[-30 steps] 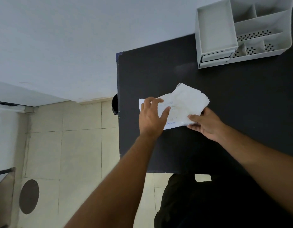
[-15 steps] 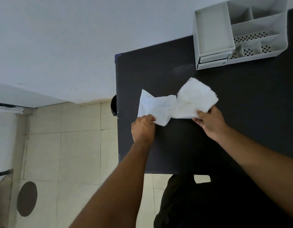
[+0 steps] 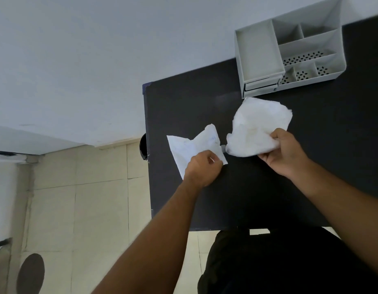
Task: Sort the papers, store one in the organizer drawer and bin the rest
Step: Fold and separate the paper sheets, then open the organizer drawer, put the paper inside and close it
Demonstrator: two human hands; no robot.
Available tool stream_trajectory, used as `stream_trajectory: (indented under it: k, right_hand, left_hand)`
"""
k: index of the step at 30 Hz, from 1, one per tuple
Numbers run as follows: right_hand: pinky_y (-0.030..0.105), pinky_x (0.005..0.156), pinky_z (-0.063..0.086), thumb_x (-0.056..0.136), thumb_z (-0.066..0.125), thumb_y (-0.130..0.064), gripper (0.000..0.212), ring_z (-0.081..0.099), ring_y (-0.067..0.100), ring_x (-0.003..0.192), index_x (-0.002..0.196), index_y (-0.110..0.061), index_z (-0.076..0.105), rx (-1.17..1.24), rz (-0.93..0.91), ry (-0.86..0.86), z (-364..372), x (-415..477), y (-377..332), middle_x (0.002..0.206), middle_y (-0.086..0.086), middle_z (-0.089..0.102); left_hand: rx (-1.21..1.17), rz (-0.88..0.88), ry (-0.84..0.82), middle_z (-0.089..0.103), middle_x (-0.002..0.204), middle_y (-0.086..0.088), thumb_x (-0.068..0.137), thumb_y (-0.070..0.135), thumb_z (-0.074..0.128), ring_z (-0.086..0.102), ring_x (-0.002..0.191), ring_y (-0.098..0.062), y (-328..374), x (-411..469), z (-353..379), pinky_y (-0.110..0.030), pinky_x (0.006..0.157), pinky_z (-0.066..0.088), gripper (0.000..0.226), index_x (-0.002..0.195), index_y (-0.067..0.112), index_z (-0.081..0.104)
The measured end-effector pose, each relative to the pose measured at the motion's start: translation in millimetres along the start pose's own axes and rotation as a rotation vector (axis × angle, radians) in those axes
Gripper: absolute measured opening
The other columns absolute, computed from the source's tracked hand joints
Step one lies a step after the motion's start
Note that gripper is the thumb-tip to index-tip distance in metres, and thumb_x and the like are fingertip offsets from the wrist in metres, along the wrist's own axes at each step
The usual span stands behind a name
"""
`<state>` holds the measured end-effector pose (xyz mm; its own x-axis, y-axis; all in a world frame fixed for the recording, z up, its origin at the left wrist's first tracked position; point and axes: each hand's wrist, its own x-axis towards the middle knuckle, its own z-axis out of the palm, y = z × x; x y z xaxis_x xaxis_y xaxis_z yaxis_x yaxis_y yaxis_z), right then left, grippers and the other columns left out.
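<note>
My left hand (image 3: 201, 169) pinches a creased white sheet with faint blue writing (image 3: 190, 146) over the left part of the black table (image 3: 311, 166). My right hand (image 3: 283, 151) grips a crumpled bundle of white papers (image 3: 258, 128) a little to the right. A narrow gap separates the two papers. The grey desk organizer (image 3: 290, 58) stands at the table's far edge against the wall, its small drawers (image 3: 260, 85) shut at the front left, just beyond the bundle.
A dark round bin (image 3: 143, 146) shows partly behind the table's left edge, on the tiled floor (image 3: 88, 209). A dark round patch (image 3: 30, 274) lies on the floor at lower left. White wall runs behind the table.
The hands have pulled apart: the left drew one written sheet out to the left, the right lifted the remaining bundle to the right. The papers overlapped before and are now separate.
</note>
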<state>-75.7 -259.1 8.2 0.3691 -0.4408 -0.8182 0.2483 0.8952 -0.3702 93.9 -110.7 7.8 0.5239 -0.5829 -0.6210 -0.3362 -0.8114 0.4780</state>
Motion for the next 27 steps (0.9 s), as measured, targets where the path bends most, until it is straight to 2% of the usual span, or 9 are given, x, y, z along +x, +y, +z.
stream_trajectory:
  k: [3, 7, 11, 15, 18, 20, 22, 24, 27]
  right_hand:
    - [0.049, 0.098, 0.055, 0.089, 0.049, -0.007, 0.04, 0.067, 0.031, 0.115, 0.124, -0.025, 0.059, -0.018, 0.003, -0.062, 2.0, -7.4, -9.5, 0.127, 0.007, 0.069]
    - [0.051, 0.099, 0.053, 0.092, 0.045, -0.01, 0.039, 0.067, 0.032, 0.116, 0.125, -0.024, 0.061, -0.184, 0.037, -0.235, 5.1, -18.6, -20.4, 0.126, 0.009, 0.071]
    - [0.047, 0.096, 0.055, 0.091, 0.051, -0.013, 0.041, 0.066, 0.033, 0.118, 0.13, -0.018, 0.06, -0.372, 0.063, -0.265, 15.1, -23.0, -30.3, 0.128, 0.012, 0.07]
    - [0.041, 0.079, 0.059, 0.096, 0.06, -0.02, 0.03, 0.071, 0.024, 0.104, 0.125, -0.021, 0.061, -0.551, -0.051, -0.195, 37.1, -27.5, -31.8, 0.12, 0.006, 0.073]
    - [0.046, 0.089, 0.058, 0.092, 0.066, -0.038, 0.06, 0.067, 0.019, 0.11, 0.147, -0.033, 0.043, -0.74, -0.28, -0.127, 43.3, -24.7, -27.7, 0.13, -0.002, 0.064]
    - [0.04, 0.092, 0.057, 0.086, 0.074, -0.044, 0.076, 0.064, 0.011, 0.114, 0.149, -0.046, 0.032, -0.852, -0.39, -0.209, 39.5, -23.7, -24.7, 0.131, -0.009, 0.06]
    - [0.029, 0.093, 0.056, 0.08, 0.082, -0.037, 0.082, 0.061, 0.004, 0.117, 0.145, -0.053, 0.033, -0.994, -0.399, -0.404, 35.7, -27.4, -20.6, 0.135, -0.017, 0.052]
    - [0.03, 0.101, 0.052, 0.069, 0.09, -0.039, 0.095, 0.054, 0.007, 0.126, 0.143, -0.059, 0.033, -1.189, -0.376, -0.511, 31.5, -27.5, -17.0, 0.146, -0.016, 0.041]
    - [0.032, 0.105, 0.048, 0.066, 0.093, -0.036, 0.09, 0.046, 0.012, 0.134, 0.138, -0.056, 0.043, -1.267, -0.474, -0.459, 32.1, -26.7, -10.6, 0.154, -0.013, 0.033]
  left_hand:
    - [-0.461, -0.045, 0.064, 0.068, 0.086, 0.001, 0.094, 0.029, 0.053, 0.062, 0.077, -0.015, 32.0, -3.8, -3.9, -0.029, 0.071, 0.05, 0.024, 0.096, 0.013, 0.071]
    - [-1.078, -0.232, -0.274, 0.071, 0.116, -0.003, 0.094, 0.064, 0.048, 0.066, 0.102, -0.022, 57.5, -3.0, -11.8, -0.044, 0.09, 0.053, 0.055, 0.125, 0.022, 0.066]
    - [-1.22, -0.227, -0.423, 0.066, 0.134, -0.007, 0.088, 0.07, 0.054, 0.063, 0.122, -0.031, 57.7, -1.1, -19.8, -0.055, 0.101, 0.05, 0.069, 0.137, 0.022, 0.06]
    - [-1.233, -0.184, -0.44, 0.066, 0.133, -0.013, 0.096, 0.04, 0.063, 0.061, 0.125, -0.033, 56.7, -3.2, -25.7, -0.055, 0.112, 0.041, 0.051, 0.138, 0.012, 0.058]
    - [-1.321, -0.188, -0.281, 0.072, 0.121, -0.013, 0.098, 0.019, 0.064, 0.068, 0.115, -0.034, 54.5, -0.5, -25.7, -0.055, 0.103, 0.049, 0.031, 0.128, 0.011, 0.062]
    - [-1.399, -0.183, -0.217, 0.073, 0.12, -0.014, 0.099, 0.016, 0.063, 0.069, 0.111, -0.035, 53.3, -0.8, -25.8, -0.057, 0.099, 0.052, 0.027, 0.125, 0.012, 0.063]
    - [-1.438, -0.178, -0.185, 0.072, 0.121, -0.016, 0.1, 0.02, 0.061, 0.069, 0.111, -0.037, 52.1, -2.6, -26.4, -0.056, 0.095, 0.055, 0.031, 0.129, 0.01, 0.06]
    - [-1.451, -0.198, -0.158, 0.072, 0.119, -0.017, 0.1, 0.024, 0.061, 0.069, 0.11, -0.037, 53.0, -5.1, -28.2, -0.052, 0.09, 0.058, 0.033, 0.13, 0.009, 0.058]
    - [-1.493, -0.238, -0.171, 0.073, 0.118, -0.018, 0.098, 0.027, 0.064, 0.07, 0.108, -0.038, 52.5, -8.9, -30.8, -0.052, 0.086, 0.059, 0.039, 0.131, 0.009, 0.057]
